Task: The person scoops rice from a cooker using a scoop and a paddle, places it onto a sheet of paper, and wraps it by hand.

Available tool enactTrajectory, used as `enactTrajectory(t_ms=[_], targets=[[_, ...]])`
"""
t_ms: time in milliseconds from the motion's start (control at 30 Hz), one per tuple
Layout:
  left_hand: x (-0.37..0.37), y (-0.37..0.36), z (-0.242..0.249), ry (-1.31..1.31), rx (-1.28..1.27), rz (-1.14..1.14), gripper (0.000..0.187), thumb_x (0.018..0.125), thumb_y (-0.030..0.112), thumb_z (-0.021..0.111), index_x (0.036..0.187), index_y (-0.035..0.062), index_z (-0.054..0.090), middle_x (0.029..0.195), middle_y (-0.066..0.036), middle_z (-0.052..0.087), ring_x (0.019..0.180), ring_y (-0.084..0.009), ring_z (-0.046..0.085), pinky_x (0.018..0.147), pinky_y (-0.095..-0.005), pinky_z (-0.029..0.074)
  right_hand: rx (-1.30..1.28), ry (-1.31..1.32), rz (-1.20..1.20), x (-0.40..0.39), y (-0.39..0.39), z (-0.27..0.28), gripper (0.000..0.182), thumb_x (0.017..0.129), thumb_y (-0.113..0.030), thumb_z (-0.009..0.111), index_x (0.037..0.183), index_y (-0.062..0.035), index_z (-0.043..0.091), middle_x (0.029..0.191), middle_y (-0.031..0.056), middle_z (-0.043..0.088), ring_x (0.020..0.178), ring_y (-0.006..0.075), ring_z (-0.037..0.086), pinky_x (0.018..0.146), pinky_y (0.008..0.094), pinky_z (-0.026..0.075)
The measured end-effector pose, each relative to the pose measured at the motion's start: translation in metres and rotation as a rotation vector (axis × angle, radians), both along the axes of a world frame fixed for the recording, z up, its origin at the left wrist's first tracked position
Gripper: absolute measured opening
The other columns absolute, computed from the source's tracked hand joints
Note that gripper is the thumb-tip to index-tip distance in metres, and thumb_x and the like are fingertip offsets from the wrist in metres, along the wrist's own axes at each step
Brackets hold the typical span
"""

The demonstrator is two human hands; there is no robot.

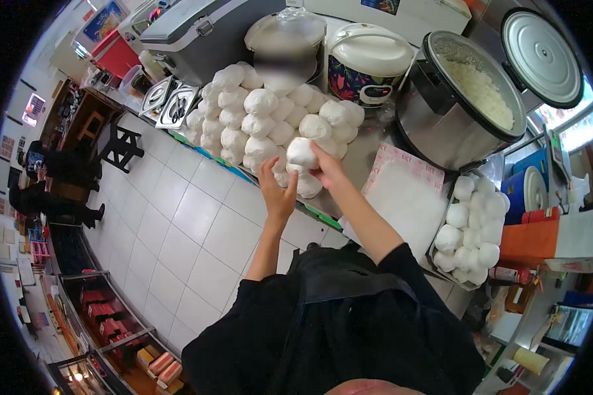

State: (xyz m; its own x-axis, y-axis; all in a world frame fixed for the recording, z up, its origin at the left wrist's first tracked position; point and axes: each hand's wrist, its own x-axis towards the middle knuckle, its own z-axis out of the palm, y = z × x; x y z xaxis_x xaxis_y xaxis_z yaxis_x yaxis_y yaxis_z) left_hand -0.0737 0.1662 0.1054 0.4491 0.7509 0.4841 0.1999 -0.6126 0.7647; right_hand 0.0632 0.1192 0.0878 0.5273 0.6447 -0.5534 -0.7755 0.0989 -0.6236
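A round white paper-wrapped bundle is in my right hand, gripped from its right side at the near edge of the counter. My left hand is just left of and below it, fingers apart and holding nothing, close to the front of the pile. Behind both hands rises a stacked pile of similar white bundles, several layers high. To the right of my right hand lies a stack of white wrapping paper with red print along its far part. What is inside the bundles is hidden.
A large open pot of white rice stands at right, its round lid raised. Near it are a patterned rice cooker and a tray of more bundles. A grey cooler sits behind the pile. Two people stand far left near a black stool.
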Motion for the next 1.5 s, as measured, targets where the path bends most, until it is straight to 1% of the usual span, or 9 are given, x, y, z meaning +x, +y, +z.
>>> enactTrajectory(t_ms=[367,500,667,867,900,933,1233,1367,1500], targets=[[0.044,0.036,-0.037,0.040,0.110,-0.224,0.050,0.071,0.000,0.067,0.117,0.0078,0.050,0.126,-0.017,0.043,0.118,-0.0359,0.041,0.095,-0.0416,0.039,-0.074,-0.109,0.256,0.034,0.011,-0.005,0.029,0.082,-0.022,0.064,0.101,-0.0011,0.060,0.088,0.0083,0.061,0.071,0.0170,0.060,0.058,0.0298,0.049],[0.041,0.033,-0.046,0.238,0.224,-0.151,0.049,0.069,0.002,0.065,0.115,0.0097,0.052,0.130,-0.016,0.041,0.121,-0.0370,0.037,0.102,-0.0456,0.030,-0.244,-0.806,0.651,0.032,-0.057,0.041,0.035,0.082,-0.019,0.064,0.109,0.0016,0.057,0.087,0.0057,0.063,0.074,0.0112,0.059,0.067,0.0251,0.048],[0.067,0.015,0.010,0.377,0.388,-0.155,0.075,0.073,0.027,0.063,0.136,0.0050,0.029,0.146,-0.018,0.017,0.136,-0.0388,0.006,0.107,-0.0535,0.007,-0.231,-1.171,0.512,0.094,-0.199,0.199,0.032,0.080,-0.019,0.064,0.106,-0.0005,0.061,0.084,0.0088,0.067,0.073,0.0118,0.063,0.067,0.0254,0.050],[0.130,0.027,0.006,0.752,0.585,-0.320,0.073,0.081,0.037,0.057,0.141,0.0129,0.024,0.148,-0.011,0.017,0.137,-0.0348,0.008,0.107,-0.0543,0.009,-0.767,-1.845,0.128,0.274,-0.233,0.291,0.023,0.077,-0.011,0.062,0.100,-0.0047,0.065,0.069,0.0054,0.060,0.062,0.0109,0.056,0.055,0.0241,0.046],[0.135,0.029,0.002,0.886,0.642,-0.406,0.072,0.081,0.038,0.056,0.141,0.0133,0.024,0.148,-0.010,0.017,0.137,-0.0340,0.010,0.107,-0.0544,0.010,-0.784,-2.320,0.290,0.312,-0.225,0.287,0.020,0.075,-0.010,0.062,0.094,-0.0053,0.064,0.071,0.0057,0.058,0.065,0.0129,0.056,0.056,0.0257,0.046],[0.139,0.026,0.005,0.889,0.645,-0.392,0.072,0.081,0.038,0.056,0.141,0.0133,0.024,0.148,-0.010,0.017,0.137,-0.0340,0.010,0.107,-0.0544,0.010,-0.759,-2.796,0.468,0.337,-0.215,0.283,0.016,0.073,-0.009,0.061,0.088,-0.0058,0.064,0.073,0.0061,0.056,0.068,0.0149,0.057,0.056,0.0274,0.047],[0.186,0.016,0.093,0.547,0.487,-0.440,0.080,0.081,0.027,0.059,0.142,0.0049,0.013,0.146,-0.022,0.012,0.136,-0.0380,0.010,0.106,-0.0521,0.019,0.573,-3.208,0.886,0.392,-0.153,0.202,0.006,0.072,-0.017,0.057,0.078,-0.0180,0.055,0.088,-0.0020,0.046,0.086,0.0132,0.049,0.061,0.0273,0.044],[0.292,0.007,0.218,0.212,0.847,-0.705,0.046,0.075,0.009,0.062,0.119,0.0039,0.050,0.108,-0.014,0.057,0.100,-0.0324,0.053,0.089,-0.0428,0.041,0.519,-3.091,1.106,0.410,-0.147,0.178,0.015,0.073,-0.028,0.053,0.078,-0.0149,0.058,0.093,-0.0024,0.047,0.089,0.0132,0.047,0.073,0.0293,0.041],[0.402,-0.022,0.261,0.830,0.980,-0.928,0.037,0.083,0.025,0.058,0.115,0.0068,0.054,0.097,-0.015,0.060,0.091,-0.0290,0.057,0.082,-0.0396,0.044,0.376,-3.273,0.944,0.428,-0.145,0.160,0.018,0.069,-0.026,0.054,0.079,-0.0129,0.061,0.097,0.0004,0.050,0.102,0.0152,0.046,0.091,0.0339,0.035]])
